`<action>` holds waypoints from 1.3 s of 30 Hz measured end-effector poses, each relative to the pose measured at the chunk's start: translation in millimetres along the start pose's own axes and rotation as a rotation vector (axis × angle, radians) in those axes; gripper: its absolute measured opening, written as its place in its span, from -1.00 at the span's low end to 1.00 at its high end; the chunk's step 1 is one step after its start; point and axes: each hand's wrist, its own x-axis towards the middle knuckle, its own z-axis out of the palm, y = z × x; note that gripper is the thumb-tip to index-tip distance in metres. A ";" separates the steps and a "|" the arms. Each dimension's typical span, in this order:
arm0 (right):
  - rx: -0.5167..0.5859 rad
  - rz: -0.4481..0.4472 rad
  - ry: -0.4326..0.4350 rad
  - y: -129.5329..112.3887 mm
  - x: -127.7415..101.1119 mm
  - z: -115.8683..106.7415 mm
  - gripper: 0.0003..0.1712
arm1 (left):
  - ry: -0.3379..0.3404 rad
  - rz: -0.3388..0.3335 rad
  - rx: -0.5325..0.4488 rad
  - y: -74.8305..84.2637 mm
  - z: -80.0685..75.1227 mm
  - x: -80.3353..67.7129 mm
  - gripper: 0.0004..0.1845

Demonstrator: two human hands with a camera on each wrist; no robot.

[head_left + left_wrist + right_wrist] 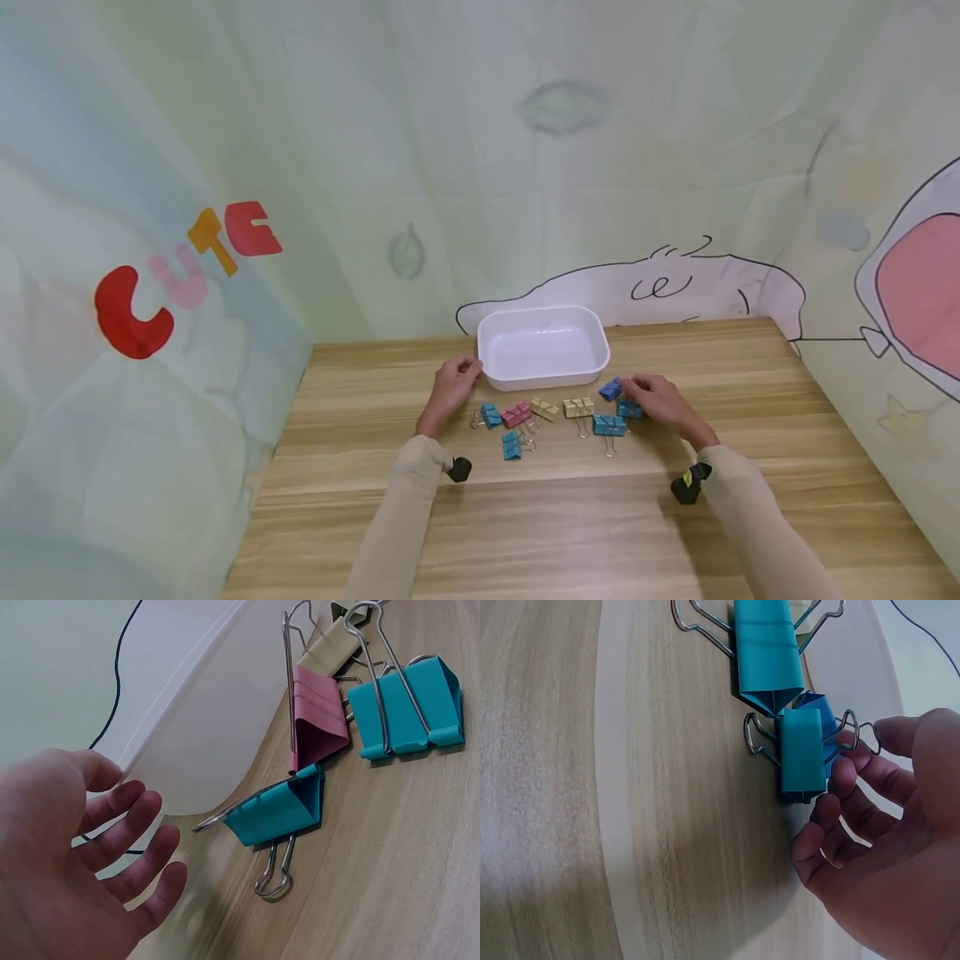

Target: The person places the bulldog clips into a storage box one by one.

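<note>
blue clip [610, 390] at right fingertips [844, 774]

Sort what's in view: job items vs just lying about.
Likely job:
blue clip, pinched by right hand
teal clips, pink clip, yellow clips
white tray, left hand at its corner

Likely just surroundings:
wooden table
printed backdrop
black wrist units

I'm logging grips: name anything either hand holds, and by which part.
Right hand: the blue binder clip, by a wire handle. Left hand: at the white tray's rim; grip unclear.

"CUTE" lettering [193, 290] — on backdrop [450, 167]
</note>
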 end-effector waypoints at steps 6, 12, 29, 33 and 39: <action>0.041 0.027 -0.005 -0.9 -0.8 -2.9 -0.58 | 0.006 -0.011 0.001 1.4 4.7 0.9 -0.74; -0.031 0.015 0.025 -5.8 -2.9 -10.3 -0.59 | -0.006 -0.023 -0.007 1.9 6.6 -0.3 -0.73; -0.121 -0.092 0.040 -34.2 1.4 -41.8 -0.61 | -0.001 -0.008 -0.013 1.9 5.0 1.8 -0.72; -0.120 -0.101 0.060 -34.9 3.4 -41.2 -0.63 | -0.002 -0.009 -0.012 1.5 5.5 2.4 -0.73; -0.107 -0.106 0.085 -41.1 5.8 -40.1 -0.61 | -0.003 -0.016 -0.014 0.9 5.5 2.7 -0.73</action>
